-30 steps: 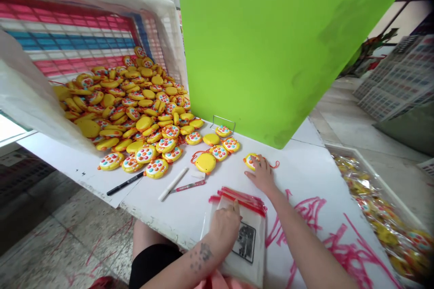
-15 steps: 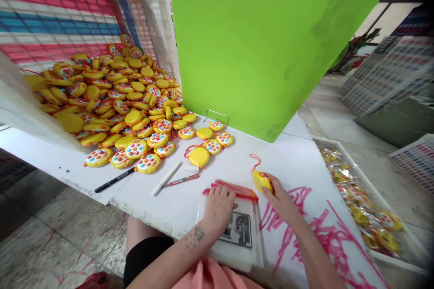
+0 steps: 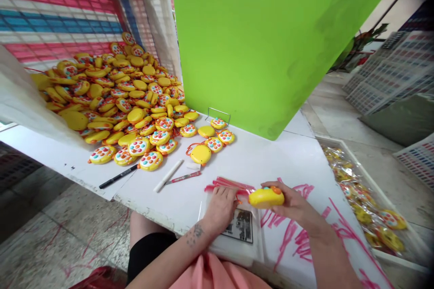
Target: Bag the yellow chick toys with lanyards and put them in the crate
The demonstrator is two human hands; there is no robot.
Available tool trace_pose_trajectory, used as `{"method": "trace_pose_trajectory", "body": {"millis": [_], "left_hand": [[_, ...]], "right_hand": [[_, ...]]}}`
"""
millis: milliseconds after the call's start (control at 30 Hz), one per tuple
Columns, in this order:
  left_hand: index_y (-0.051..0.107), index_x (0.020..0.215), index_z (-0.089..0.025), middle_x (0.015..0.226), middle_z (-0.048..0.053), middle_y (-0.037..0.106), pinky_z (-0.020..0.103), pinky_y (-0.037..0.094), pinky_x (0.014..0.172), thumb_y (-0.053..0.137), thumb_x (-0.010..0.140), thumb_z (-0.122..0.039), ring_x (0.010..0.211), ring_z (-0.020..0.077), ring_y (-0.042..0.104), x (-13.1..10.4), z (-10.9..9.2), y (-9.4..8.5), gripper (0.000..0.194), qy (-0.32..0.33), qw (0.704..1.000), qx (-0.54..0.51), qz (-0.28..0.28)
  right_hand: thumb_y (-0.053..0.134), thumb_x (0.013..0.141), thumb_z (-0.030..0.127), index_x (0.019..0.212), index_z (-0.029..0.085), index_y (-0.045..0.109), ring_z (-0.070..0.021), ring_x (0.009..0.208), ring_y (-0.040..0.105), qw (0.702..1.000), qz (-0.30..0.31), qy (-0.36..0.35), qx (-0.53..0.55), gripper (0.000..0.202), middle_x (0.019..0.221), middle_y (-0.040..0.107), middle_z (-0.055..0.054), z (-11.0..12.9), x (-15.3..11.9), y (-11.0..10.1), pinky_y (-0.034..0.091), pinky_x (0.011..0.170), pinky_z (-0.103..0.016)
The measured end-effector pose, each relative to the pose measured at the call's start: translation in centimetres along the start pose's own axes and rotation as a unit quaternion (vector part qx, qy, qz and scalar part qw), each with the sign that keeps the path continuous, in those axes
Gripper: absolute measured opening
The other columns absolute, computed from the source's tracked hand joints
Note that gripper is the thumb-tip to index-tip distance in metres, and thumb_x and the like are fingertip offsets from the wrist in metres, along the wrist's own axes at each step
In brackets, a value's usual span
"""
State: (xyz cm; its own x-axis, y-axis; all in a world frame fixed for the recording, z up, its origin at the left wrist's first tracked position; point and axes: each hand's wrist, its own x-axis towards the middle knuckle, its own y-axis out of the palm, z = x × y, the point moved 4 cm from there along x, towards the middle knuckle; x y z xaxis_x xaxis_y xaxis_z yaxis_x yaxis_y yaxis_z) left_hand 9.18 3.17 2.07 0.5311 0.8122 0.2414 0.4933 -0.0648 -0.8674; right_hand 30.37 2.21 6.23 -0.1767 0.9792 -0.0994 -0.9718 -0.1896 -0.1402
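Note:
My right hand (image 3: pixel 294 204) grips a yellow duck-shaped toy (image 3: pixel 266 198) by its right end, just above the zip bags. Its coloured bumps face away from me, and a bit of orange cord shows at its left. My left hand (image 3: pixel 220 207) is on the stack of clear zip bags (image 3: pixel 259 239) with red closures, its fingers bent over the top bag at the mouth. Part of the printed black panel (image 3: pixel 243 226) on the bag is covered by that hand. Several similar toys (image 3: pixel 200 155) lie loose beyond the bags.
A tipped basket (image 3: pixel 64 22) spills a heap of yellow toys (image 3: pixel 135 115) at left. Black (image 3: pixel 118 177), white (image 3: pixel 168 175) and red (image 3: pixel 185 177) pens lie in front. A green box (image 3: pixel 244 45) stands behind. At right, a white tray (image 3: pixel 342 146) holds bagged toys.
My right hand has brought the toy toward me and turned it level beside the bag mouth. The cord now trails near my left fingers. My left hand stays on the bags.

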Motion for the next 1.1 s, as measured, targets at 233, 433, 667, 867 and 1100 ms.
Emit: {"method": "trace_pose_trajectory", "body": {"millis": [233, 433, 667, 867, 1100], "left_hand": [[0.057, 0.106, -0.017, 0.094, 0.005, 0.061, 0.038, 0.037, 0.086, 0.044, 0.093, -0.018, 0.089, 0.0201, 0.050, -0.3, -0.7, -0.2, 0.018, 0.067, 0.997, 0.026, -0.024], [0.060, 0.089, -0.017, 0.085, 0.004, 0.061, 0.037, 0.040, 0.082, 0.049, 0.093, -0.022, 0.084, 0.0195, 0.049, -0.6, -0.1, -0.5, 0.013, 0.033, 0.995, 0.000, -0.091], [0.056, 0.092, -0.017, 0.116, 0.009, 0.059, 0.046, 0.041, 0.098, 0.053, 0.086, -0.009, 0.112, 0.0225, 0.049, -0.2, 0.3, -0.9, 0.011, 0.013, 0.988, -0.095, -0.124], [0.053, 0.090, -0.018, 0.130, 0.010, 0.054, 0.047, 0.041, 0.104, 0.049, 0.086, -0.009, 0.123, 0.0211, 0.047, 0.3, 0.9, -0.9, 0.011, -0.040, 0.976, -0.199, -0.076], [0.053, 0.085, -0.019, 0.109, 0.009, 0.064, 0.041, 0.045, 0.093, 0.045, 0.085, -0.010, 0.105, 0.0210, 0.056, 1.5, 0.7, -2.6, 0.012, -0.064, 0.976, -0.208, 0.004]], "right_hand": [[0.056, 0.085, 0.045, 0.134, 0.021, 0.044, -0.0228, 0.122, 0.050, 0.998, -0.021, -0.031, -0.053, 0.056, 0.135, 0.052, -0.010, -0.9, 3.6, 2.7, 0.038, 0.106, -0.039], [0.034, 0.094, 0.050, 0.130, 0.022, 0.056, -0.0240, 0.109, 0.057, 0.975, 0.051, -0.018, -0.217, 0.050, 0.115, 0.064, -0.010, -1.8, 4.7, 6.0, 0.042, 0.100, -0.044], [0.030, 0.096, 0.046, 0.118, 0.022, 0.064, -0.0245, 0.103, 0.059, 0.934, -0.066, -0.031, -0.349, 0.047, 0.106, 0.066, -0.010, -1.3, 4.3, 4.0, 0.043, 0.095, -0.041], [0.033, 0.093, 0.049, 0.120, 0.023, 0.059, -0.0256, 0.098, 0.064, 0.945, -0.063, 0.067, -0.313, 0.046, 0.103, 0.071, -0.007, -2.7, 2.6, 2.5, 0.048, 0.087, -0.040], [0.033, 0.091, 0.025, 0.132, 0.024, 0.051, -0.0195, 0.080, 0.064, 0.957, -0.106, 0.024, -0.267, 0.045, 0.090, 0.069, -0.004, -1.7, 2.8, 5.6, 0.049, 0.076, -0.033]]}}
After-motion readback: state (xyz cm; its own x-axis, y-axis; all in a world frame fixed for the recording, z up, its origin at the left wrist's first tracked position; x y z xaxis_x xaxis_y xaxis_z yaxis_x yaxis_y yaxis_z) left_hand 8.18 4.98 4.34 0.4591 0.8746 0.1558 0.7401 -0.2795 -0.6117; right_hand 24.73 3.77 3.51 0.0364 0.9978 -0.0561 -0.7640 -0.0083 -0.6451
